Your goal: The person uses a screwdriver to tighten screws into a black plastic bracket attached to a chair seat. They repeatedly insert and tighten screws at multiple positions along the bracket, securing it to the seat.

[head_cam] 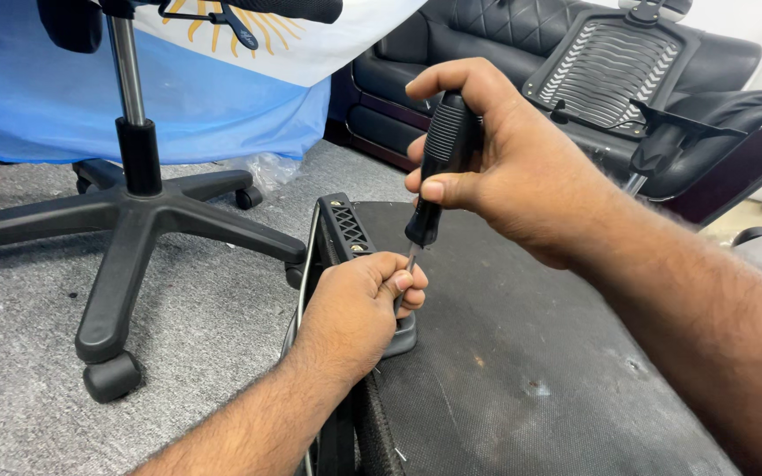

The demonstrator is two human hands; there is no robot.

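Observation:
My right hand (504,167) grips the black ribbed handle of a screwdriver (441,163), held upright with its metal shaft pointing down. My left hand (356,308) is curled around the lower shaft and rests on a black plastic bracket (346,225) at the edge of an upturned chair seat (522,353). The screwdriver's tip is hidden behind my left fingers. The seat underside is dark fabric with scuffs and small marks.
A black five-star chair base (134,220) with castors stands on grey carpet at the left. A blue and white cloth (222,97) hangs behind it. A black mesh chair backrest (606,66) leans on a black leather sofa (487,35) at the back right.

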